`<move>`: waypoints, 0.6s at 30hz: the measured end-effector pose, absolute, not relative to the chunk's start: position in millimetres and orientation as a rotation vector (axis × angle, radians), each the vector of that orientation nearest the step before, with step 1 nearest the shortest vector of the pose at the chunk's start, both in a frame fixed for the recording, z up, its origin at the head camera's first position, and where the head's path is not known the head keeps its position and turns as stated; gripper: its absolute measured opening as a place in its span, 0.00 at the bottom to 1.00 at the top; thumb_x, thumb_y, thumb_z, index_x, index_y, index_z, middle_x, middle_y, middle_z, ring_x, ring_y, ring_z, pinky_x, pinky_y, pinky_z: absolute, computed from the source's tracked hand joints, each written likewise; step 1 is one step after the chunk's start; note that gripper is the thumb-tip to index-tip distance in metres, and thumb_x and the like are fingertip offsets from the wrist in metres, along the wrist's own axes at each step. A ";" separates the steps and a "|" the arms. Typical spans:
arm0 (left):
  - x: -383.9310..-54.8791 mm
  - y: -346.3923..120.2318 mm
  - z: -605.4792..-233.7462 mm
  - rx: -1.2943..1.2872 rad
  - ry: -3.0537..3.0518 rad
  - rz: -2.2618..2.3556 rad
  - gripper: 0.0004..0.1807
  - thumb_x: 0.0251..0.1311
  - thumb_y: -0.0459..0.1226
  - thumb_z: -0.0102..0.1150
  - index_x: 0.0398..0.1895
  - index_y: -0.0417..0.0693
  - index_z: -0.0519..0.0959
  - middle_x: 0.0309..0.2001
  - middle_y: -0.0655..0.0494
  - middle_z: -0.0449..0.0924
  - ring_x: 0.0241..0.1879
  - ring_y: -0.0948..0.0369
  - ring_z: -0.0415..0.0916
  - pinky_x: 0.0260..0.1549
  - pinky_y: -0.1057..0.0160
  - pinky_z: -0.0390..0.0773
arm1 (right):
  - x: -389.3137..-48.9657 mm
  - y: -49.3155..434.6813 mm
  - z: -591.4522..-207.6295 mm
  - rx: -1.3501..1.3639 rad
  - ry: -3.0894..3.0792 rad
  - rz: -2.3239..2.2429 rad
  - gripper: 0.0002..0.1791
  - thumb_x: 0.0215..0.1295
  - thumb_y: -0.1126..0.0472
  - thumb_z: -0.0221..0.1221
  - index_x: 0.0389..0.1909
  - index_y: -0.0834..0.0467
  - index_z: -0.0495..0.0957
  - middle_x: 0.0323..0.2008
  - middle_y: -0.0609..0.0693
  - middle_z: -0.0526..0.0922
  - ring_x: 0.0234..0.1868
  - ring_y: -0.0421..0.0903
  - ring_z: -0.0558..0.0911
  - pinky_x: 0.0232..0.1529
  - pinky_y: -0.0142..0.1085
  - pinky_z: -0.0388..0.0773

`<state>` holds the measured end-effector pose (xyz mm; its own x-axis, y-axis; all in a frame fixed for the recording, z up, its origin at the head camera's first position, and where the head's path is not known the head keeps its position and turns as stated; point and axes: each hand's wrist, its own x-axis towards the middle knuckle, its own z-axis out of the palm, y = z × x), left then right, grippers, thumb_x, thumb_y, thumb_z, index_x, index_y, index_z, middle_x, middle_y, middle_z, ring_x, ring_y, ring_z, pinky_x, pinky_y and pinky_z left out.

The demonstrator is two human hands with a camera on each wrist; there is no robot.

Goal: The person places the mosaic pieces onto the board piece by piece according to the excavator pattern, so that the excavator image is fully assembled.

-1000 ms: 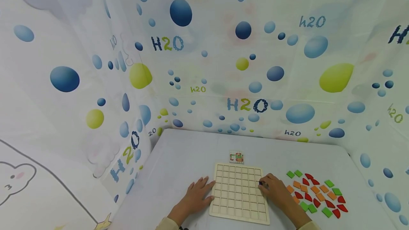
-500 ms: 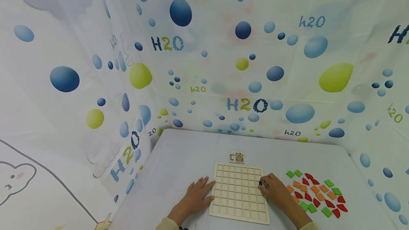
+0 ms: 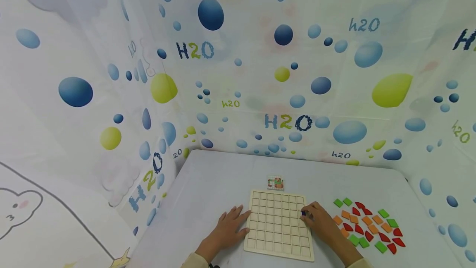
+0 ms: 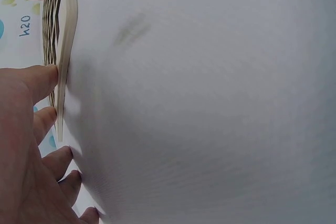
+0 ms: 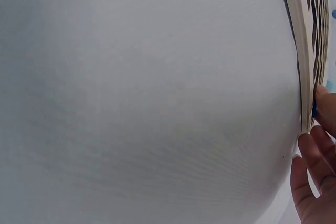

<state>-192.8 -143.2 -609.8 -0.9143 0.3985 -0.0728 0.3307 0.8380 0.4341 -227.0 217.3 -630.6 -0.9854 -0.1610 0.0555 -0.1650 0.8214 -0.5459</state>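
A pale wooden grid board (image 3: 278, 218) lies on the white table, its square cells bare where they show. Along its left edge rests my left hand (image 3: 228, 227), fingers spread; in the left wrist view the thumb and a fingertip touch the board's side (image 4: 67, 30). At the board's right edge, my right hand (image 3: 320, 221) pinches a small dark blue tile (image 3: 303, 213) between thumb and finger, over the outermost column. Only a sliver of that blue tile (image 5: 314, 110) shows in the right wrist view, the rest hidden by the fingers.
Just beyond the board lies a small card (image 3: 275, 183) printed with a coloured grid pattern. Right of my right hand, orange squares (image 3: 367, 220), green diamonds (image 3: 381, 247) and red curved pieces (image 3: 384, 238) are scattered. A patterned curtain (image 3: 253, 77) hangs behind the table.
The right fingers shift very slightly around the blue tile, staying at the same spot on the board. The left hand and the loose pieces keep their places.
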 end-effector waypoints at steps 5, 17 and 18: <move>-192.8 -143.5 -610.1 0.574 2.854 0.639 0.33 0.75 0.52 0.59 0.80 0.60 0.68 0.81 0.44 0.62 0.80 0.40 0.58 0.74 0.29 0.57 | -228.3 217.8 -630.3 0.264 -3.002 0.896 0.12 0.70 0.55 0.70 0.51 0.53 0.86 0.45 0.42 0.78 0.41 0.37 0.75 0.43 0.38 0.80; -193.4 -143.2 -609.6 0.571 2.842 0.648 0.33 0.75 0.53 0.59 0.80 0.60 0.68 0.81 0.44 0.62 0.80 0.40 0.57 0.74 0.28 0.57 | -229.6 222.4 -633.1 0.243 -3.006 0.908 0.16 0.68 0.54 0.71 0.52 0.55 0.86 0.45 0.44 0.78 0.41 0.37 0.76 0.42 0.37 0.80; -193.4 -143.5 -609.6 0.570 2.842 0.647 0.33 0.75 0.53 0.59 0.80 0.60 0.68 0.81 0.44 0.62 0.80 0.40 0.57 0.74 0.28 0.56 | -229.2 223.4 -633.1 0.243 -3.004 0.910 0.16 0.68 0.53 0.72 0.52 0.55 0.86 0.45 0.44 0.78 0.41 0.38 0.76 0.42 0.37 0.80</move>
<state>-193.4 -143.5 -609.6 -0.9121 0.4019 -0.0804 0.3275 0.8326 0.4466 -229.2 223.4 -633.1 -0.9881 -0.1494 0.0381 -0.1454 0.8210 -0.5522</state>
